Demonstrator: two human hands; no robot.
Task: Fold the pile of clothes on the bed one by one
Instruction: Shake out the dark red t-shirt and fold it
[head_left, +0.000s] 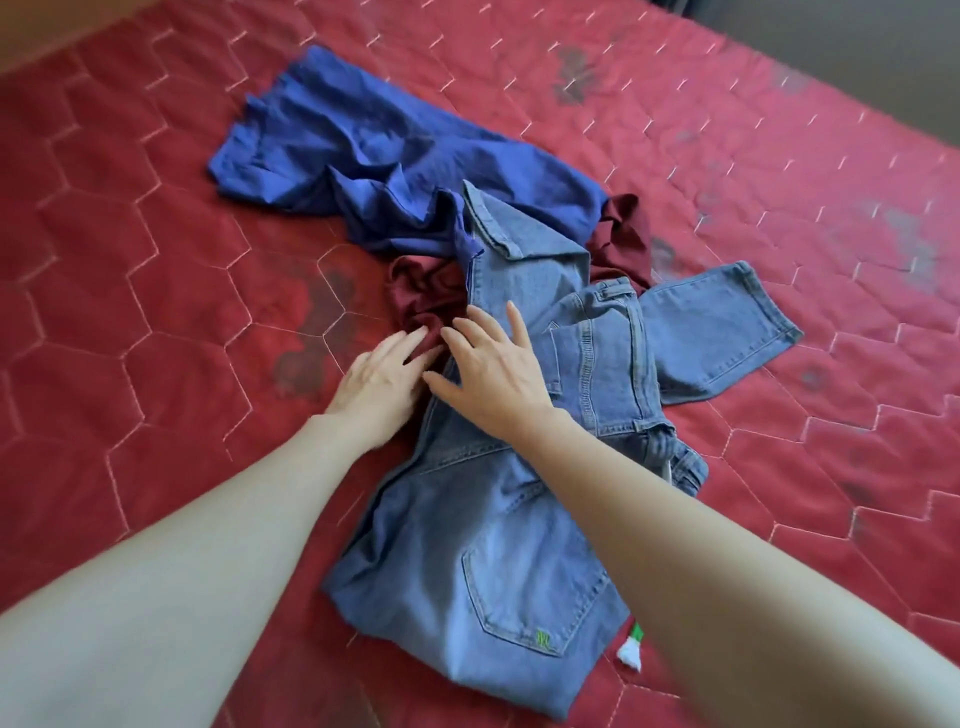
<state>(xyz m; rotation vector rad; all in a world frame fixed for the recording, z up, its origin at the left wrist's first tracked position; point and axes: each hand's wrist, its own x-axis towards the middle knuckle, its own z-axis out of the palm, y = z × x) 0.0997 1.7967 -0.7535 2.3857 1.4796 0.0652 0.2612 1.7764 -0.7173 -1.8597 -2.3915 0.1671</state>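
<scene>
Light blue jeans (498, 561) lie crumpled in the middle of the bed, their back pocket toward me and one leg end sticking out to the right. A royal blue garment (363, 156) is spread behind them. A dark maroon garment (423, 301) pokes out from under the jeans, with another part of it at the right. My left hand (382, 379) lies with straight fingers at the jeans' left edge, its fingertips on the maroon cloth. My right hand (493, 369) rests flat with spread fingers on the jeans.
The bed carries a red quilted cover (156, 291) with a hexagon stitch pattern and dark stains. A small white and green tag (631, 649) lies by the jeans' near edge. The bed's far edges run along the top left and top right corners.
</scene>
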